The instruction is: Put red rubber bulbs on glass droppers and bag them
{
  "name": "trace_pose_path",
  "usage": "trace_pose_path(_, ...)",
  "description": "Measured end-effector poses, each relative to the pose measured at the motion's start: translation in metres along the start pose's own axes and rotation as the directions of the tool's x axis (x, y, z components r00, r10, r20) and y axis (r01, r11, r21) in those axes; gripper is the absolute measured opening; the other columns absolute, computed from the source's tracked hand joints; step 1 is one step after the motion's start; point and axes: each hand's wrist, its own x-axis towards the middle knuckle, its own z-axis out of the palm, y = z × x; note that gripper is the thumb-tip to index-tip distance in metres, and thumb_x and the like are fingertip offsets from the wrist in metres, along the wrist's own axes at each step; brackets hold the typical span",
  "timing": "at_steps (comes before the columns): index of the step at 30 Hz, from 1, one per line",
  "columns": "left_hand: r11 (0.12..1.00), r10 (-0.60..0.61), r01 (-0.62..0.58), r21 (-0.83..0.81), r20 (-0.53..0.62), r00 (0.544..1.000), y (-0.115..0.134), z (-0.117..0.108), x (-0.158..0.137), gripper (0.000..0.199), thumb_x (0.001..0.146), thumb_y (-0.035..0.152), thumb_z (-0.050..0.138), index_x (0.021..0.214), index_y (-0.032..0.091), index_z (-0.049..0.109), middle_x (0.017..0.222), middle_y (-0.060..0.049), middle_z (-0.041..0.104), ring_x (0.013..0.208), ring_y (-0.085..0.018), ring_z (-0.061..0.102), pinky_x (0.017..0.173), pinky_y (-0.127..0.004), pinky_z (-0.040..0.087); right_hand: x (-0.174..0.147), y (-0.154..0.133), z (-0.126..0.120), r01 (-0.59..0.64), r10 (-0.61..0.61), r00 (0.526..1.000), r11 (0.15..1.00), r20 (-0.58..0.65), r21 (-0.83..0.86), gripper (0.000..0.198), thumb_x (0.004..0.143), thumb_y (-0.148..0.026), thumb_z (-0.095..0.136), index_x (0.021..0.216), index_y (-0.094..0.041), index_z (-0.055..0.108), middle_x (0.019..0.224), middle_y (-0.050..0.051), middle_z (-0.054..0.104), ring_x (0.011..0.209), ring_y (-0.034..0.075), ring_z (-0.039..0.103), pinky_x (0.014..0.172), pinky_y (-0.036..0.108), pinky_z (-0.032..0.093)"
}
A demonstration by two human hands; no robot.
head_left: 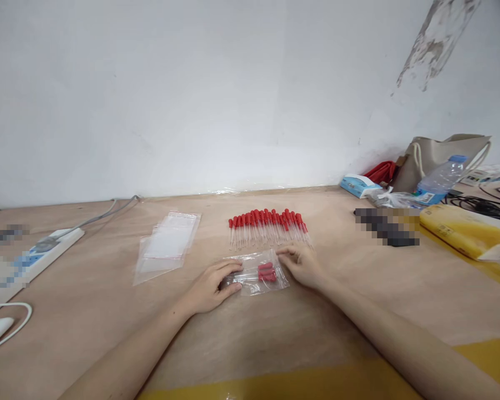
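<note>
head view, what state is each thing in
Small clear plastic bag, holding red-bulbed droppers, seal unclear
Loose clear droppers with red bulbs, lined up in a row
Flat clear plastic bags, overlapping in a pile
Long white power strip, grey plug inserted
Clear plastic bottle, blue cap on

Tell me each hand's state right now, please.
Left hand: partly open, touching the clear bag.
Right hand: at the bag's far right corner; grip cannot be told.

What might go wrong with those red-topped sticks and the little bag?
The red-topped sticks lie loose close to the right hand, so a bump might scatter them. The clear bag looks thin and might crumple. The overlapping bags might slide if the left hand brushes them.
</note>
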Motion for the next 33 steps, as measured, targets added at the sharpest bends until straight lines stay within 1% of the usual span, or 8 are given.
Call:
trace_pose_path(3, 0.998, -0.024, 0.024, -0.051, -0.003, 1.000, 0.001, 0.000, 0.000, 0.023, 0.083, 0.035, 0.049, 0.101, 0.021, 0.051, 0.116, -0.007, 0.055, 0.107, -0.020, 0.051, 0.088, -0.035, 0.042, 0.024, 0.016, -0.013, -0.196, 0.180, 0.974, 0.974, -0.141, -0.112, 0.012, 0.073, -0.023, 0.051, 0.077, -0.018, 0.062, 0.076, 0.003, 0.063, 0.071, 0.015, 0.055, 0.065, 0.027, 0.041)
trace_pose_path(6, 0.995, -0.050, 0.049, -0.082, 0.000, 0.999, 0.001, -0.001, 0.000, 0.017, 0.082, 0.035, 0.049, 0.091, 0.020, 0.048, 0.115, -0.007, 0.055, 0.105, -0.020, 0.052, 0.085, -0.034, 0.043, 0.053, 0.031, -0.021, -0.423, 0.363, 0.889, 0.885, -0.278, -0.195, 0.014, 0.071, -0.030, 0.054, 0.077, -0.018, 0.060, 0.071, 0.002, 0.061, 0.066, 0.015, 0.055, 0.059, 0.025, 0.039)
trace_pose_path(9, 0.994, -0.052, 0.052, -0.098, 0.004, 0.999, 0.002, -0.001, 0.000, 0.016, 0.082, 0.035, 0.050, 0.088, 0.020, 0.047, 0.115, -0.008, 0.055, 0.106, -0.020, 0.051, 0.084, -0.033, 0.043, 0.078, 0.039, -0.019, -0.498, 0.403, 0.849, 0.827, -0.343, -0.260, 0.024, 0.069, -0.040, 0.056, 0.079, -0.018, 0.059, 0.076, 0.004, 0.062, 0.070, 0.016, 0.056, 0.059, 0.026, 0.038)
trace_pose_path(12, 0.993, -0.056, 0.056, -0.105, -0.002, 0.998, 0.001, -0.001, 0.000, 0.016, 0.082, 0.035, 0.050, 0.087, 0.020, 0.047, 0.115, -0.008, 0.055, 0.107, -0.021, 0.051, 0.085, -0.034, 0.042, 0.095, 0.042, -0.011, -0.569, 0.477, 0.807, 0.786, -0.349, -0.242, 0.033, 0.067, -0.047, 0.056, 0.083, -0.018, 0.061, 0.086, 0.008, 0.062, 0.078, 0.019, 0.057, 0.063, 0.027, 0.040)
trace_pose_path(17, 0.991, -0.071, 0.069, -0.118, -0.008, 0.997, 0.001, -0.001, -0.001, 0.016, 0.082, 0.035, 0.050, 0.086, 0.020, 0.046, 0.116, -0.007, 0.055, 0.104, -0.019, 0.053, 0.083, -0.033, 0.043, 0.109, 0.047, -0.003, -0.674, 0.596, 0.720, 0.722, -0.356, -0.155, 0.026, 0.066, -0.041, 0.059, 0.080, -0.020, 0.064, 0.089, 0.009, 0.064, 0.082, 0.022, 0.059, 0.066, 0.030, 0.042)
trace_pose_path(25, 0.996, -0.014, 0.013, -0.092, -0.016, 1.000, -0.001, 0.000, 0.000, 0.019, 0.082, 0.034, 0.050, 0.097, 0.021, 0.051, 0.114, -0.006, 0.055, 0.107, -0.019, 0.050, 0.089, -0.033, 0.040, 0.110, 0.048, -0.007, -0.694, 0.622, 0.690, 0.714, -0.371, -0.093, 0.023, 0.070, -0.034, 0.054, 0.083, -0.021, 0.067, 0.089, 0.009, 0.066, 0.083, 0.021, 0.060, 0.068, 0.029, 0.044)
trace_pose_path(28, 0.996, 0.000, -0.001, -0.085, -0.016, 1.000, -0.002, 0.001, 0.000, 0.022, 0.083, 0.034, 0.050, 0.100, 0.021, 0.052, 0.115, -0.006, 0.055, 0.107, -0.019, 0.050, 0.090, -0.033, 0.040, 0.110, 0.050, -0.006, -0.676, 0.605, 0.702, 0.732, -0.377, -0.086, 0.031, 0.069, -0.037, 0.055, 0.093, -0.021, 0.065, 0.096, 0.009, 0.065, 0.089, 0.022, 0.059, 0.073, 0.030, 0.043)
trace_pose_path(33, 0.997, -0.002, 0.001, -0.079, -0.021, 1.000, -0.003, 0.002, 0.000, 0.024, 0.082, 0.034, 0.051, 0.102, 0.021, 0.053, 0.116, -0.006, 0.055, 0.107, -0.020, 0.050, 0.092, -0.035, 0.040, 0.111, 0.051, -0.002, -0.637, 0.576, 0.734, 0.768, -0.360, -0.070, 0.021, 0.071, -0.033, 0.054, 0.082, -0.020, 0.066, 0.089, 0.007, 0.065, 0.083, 0.020, 0.060, 0.071, 0.028, 0.043)
